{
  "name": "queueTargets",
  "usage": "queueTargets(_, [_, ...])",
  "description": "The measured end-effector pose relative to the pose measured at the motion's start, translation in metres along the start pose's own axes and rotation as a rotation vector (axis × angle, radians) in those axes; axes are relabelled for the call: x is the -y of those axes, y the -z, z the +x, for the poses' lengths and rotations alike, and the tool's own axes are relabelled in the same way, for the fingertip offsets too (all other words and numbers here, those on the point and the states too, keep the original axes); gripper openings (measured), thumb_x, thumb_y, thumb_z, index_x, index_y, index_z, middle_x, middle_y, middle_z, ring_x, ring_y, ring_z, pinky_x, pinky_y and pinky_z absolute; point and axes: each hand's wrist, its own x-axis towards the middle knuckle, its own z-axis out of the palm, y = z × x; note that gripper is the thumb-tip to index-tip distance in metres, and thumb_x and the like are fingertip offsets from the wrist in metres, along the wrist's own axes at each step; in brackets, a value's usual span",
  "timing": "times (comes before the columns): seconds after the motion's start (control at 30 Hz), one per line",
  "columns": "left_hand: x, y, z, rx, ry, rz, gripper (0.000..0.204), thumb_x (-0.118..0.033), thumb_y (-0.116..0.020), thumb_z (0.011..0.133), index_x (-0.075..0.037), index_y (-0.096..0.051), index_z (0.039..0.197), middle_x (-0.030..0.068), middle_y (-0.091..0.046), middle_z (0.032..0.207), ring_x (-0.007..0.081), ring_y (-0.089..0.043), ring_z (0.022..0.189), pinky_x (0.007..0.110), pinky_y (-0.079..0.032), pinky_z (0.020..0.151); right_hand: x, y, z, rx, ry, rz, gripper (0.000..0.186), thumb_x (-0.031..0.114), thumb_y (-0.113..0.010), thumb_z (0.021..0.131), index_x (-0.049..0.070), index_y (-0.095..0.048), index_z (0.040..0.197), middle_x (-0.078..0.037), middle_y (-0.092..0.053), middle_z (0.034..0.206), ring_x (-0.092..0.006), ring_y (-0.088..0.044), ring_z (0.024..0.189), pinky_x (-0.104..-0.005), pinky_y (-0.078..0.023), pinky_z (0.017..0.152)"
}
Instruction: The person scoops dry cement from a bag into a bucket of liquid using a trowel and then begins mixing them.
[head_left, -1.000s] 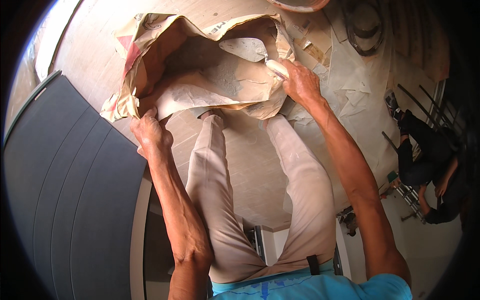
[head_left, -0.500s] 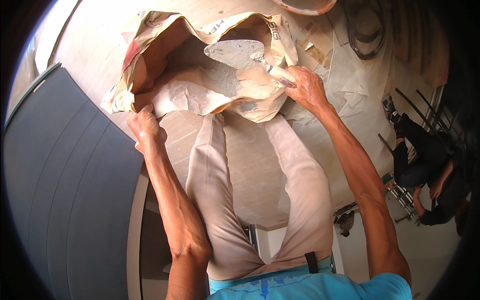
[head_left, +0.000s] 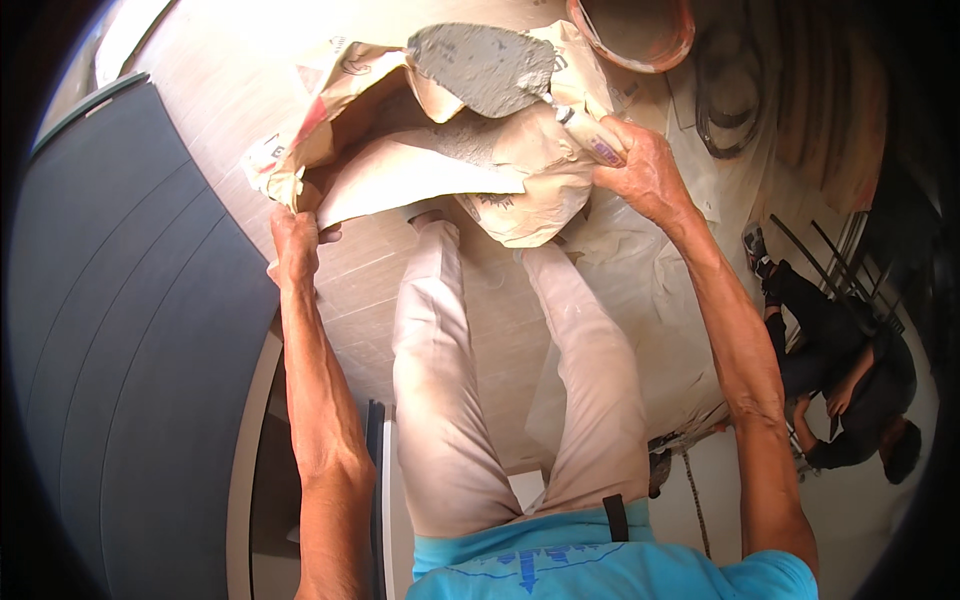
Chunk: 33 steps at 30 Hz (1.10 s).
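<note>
A torn brown paper sack [head_left: 540, 200] stands open in front of my feet, with grey powder [head_left: 465, 142] showing inside. My left hand [head_left: 296, 245] is closed on the sack's left edge. In my right hand [head_left: 645, 170] is the pale handle of a pointed trowel [head_left: 480, 70]. Its broad blade is held above the sack's far rim, tilted toward the left, and coated in grey material. The blade hides part of the sack's opening.
A round orange-rimmed tub [head_left: 660, 62] stands beyond the sack on the right. Coiled dark cable [head_left: 728, 95] and plastic sheeting [head_left: 640, 270] lie nearby. A dark panel [head_left: 130, 330] fills the left side. Another person [head_left: 850, 370] in dark clothes crouches at the right.
My right hand has raised the trowel from inside the sack to above its far rim, its blade now darker grey. My left hand keeps its grip while the sack's near flap has shifted.
</note>
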Motion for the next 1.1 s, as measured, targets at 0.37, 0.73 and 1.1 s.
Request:
queueTargets(0.37, [0.021, -0.009, -0.023, 0.053, 0.111, -0.038, 0.035, 0.009, -0.036, 0.079, 0.018, -0.053, 0.108, 0.0234, -0.063, 0.087, 0.0282, -0.065, 0.05, 0.033, -0.056, 0.039, 0.095, 0.013, -0.001, -0.008, 0.135, -0.051, 0.031, 0.019, -0.066, 0.065, 0.002, -0.064, 0.091, -0.02, -0.059, 0.076, -0.037, -0.058, 0.075, -0.0444, -0.046, 0.07])
queueTargets(0.73, [0.048, 0.011, -0.008, 0.001, 0.248, -0.051, 0.024, 0.007, -0.043, 0.085, 0.011, -0.06, 0.102, 0.0161, -0.063, 0.077, 0.0234, -0.064, 0.052, 0.033, -0.054, 0.037, 0.098, 0.024, -0.014, 0.054, 0.004, -0.114, 0.027, 0.016, -0.067, 0.061, 0.001, -0.06, 0.082, -0.02, -0.058, 0.072, -0.0377, -0.057, 0.069, -0.0443, -0.044, 0.067])
queueTargets(1.1, [-0.01, -0.013, -0.064, -0.349, -0.621, 0.478, 0.071, -0.018, -0.076, 0.086, 0.008, -0.041, 0.143, 0.0296, -0.047, 0.142, 0.0412, -0.046, 0.132, 0.045, -0.035, 0.112, 0.105, 0.002, -0.02, 0.008, -0.005, 0.144, 0.035, 0.018, -0.07, 0.062, -0.002, -0.063, 0.09, -0.018, -0.061, 0.078, -0.0337, -0.059, 0.072, -0.0415, -0.046, 0.069])
